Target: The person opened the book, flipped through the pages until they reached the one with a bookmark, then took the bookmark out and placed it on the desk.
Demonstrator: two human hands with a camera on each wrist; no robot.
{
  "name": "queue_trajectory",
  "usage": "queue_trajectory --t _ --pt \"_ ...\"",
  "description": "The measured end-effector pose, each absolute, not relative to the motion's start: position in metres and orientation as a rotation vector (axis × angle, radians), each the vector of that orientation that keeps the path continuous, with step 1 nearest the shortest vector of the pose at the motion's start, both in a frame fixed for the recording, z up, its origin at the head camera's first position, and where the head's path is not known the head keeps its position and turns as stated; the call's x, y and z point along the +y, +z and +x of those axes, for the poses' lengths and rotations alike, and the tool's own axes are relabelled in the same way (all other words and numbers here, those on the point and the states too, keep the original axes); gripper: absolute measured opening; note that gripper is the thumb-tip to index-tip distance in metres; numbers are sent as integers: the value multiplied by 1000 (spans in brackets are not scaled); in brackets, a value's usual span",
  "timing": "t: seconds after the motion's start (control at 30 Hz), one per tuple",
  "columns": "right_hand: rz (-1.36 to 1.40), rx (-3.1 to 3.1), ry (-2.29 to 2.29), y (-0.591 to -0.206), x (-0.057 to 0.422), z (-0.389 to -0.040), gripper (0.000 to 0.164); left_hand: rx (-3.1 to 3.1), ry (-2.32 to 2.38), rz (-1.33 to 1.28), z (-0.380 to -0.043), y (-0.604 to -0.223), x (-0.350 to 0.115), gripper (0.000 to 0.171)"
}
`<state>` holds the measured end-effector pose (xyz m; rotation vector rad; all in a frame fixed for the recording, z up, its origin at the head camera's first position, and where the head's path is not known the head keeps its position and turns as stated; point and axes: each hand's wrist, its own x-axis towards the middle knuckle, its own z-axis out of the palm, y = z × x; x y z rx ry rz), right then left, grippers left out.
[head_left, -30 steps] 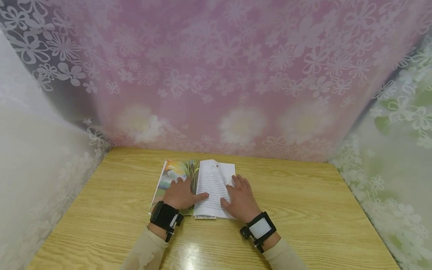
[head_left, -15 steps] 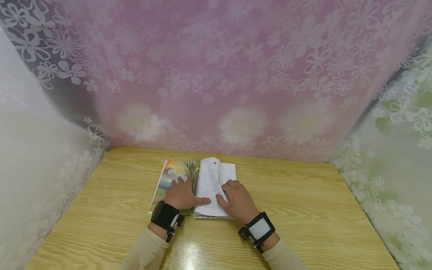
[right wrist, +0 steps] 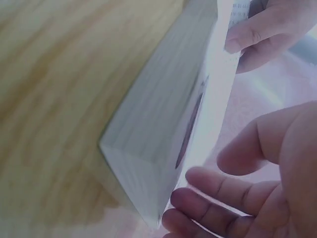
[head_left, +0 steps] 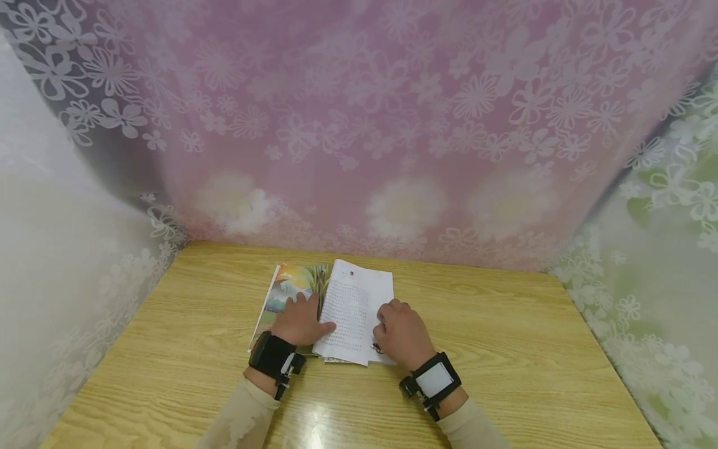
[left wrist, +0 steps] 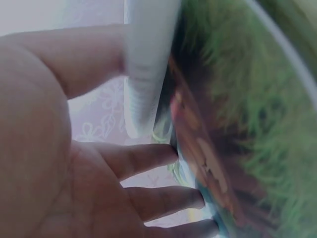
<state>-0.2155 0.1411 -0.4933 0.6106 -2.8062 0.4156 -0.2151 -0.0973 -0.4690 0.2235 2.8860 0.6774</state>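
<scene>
An open book lies on the table [head_left: 482, 349], with a colourful picture page [head_left: 285, 290] on its left side. My left hand [head_left: 294, 321] rests spread over that page, its thumb at the inner edge of a loose text page [head_left: 344, 312]. In the left wrist view, the thumb [left wrist: 94, 57] meets the raised white page [left wrist: 146, 69]. The text page lies slanted over a whiter page [head_left: 378, 287] beneath. My right hand [head_left: 405, 333] is at the book's right side, fingers loosely bent; in the right wrist view the fingertips [right wrist: 181, 198] are right at the book's edge, thumb apart and nothing pinched.
The thick page block [right wrist: 148, 134] of the book shows in the right wrist view. A pink flowered curtain [head_left: 359, 137] hangs behind the table, with pale flowered sheets [head_left: 650, 299] at both sides. Both wrists wear black camera straps [head_left: 434, 380].
The right fingers bent at the text page's right side, bowing it up, then came away from it. That page has shifted left and flattened. The left thumb drew back slightly to the left.
</scene>
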Motion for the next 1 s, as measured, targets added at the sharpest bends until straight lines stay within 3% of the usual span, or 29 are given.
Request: queue_trajectory --t 0.33,0.53,0.7,0.87,1.0 --pt "887 -2794 445 -491 134 -215 8 2822 795 302 -219 -465 -112 68" --pt "1110 -2743 531 -485 119 -209 36 2821 914 296 -223 -468 -118 79" --pt "1260 -2690 607 -481 96 -202 46 2770 1091 266 -227 -465 -122 69" --pt "1393 -2642 542 -483 70 -196 50 2709 1188 218 -229 -458 -128 89" --pt "1467 -2595 464 -487 56 -192 37 2766 1137 163 -227 -447 -135 94"
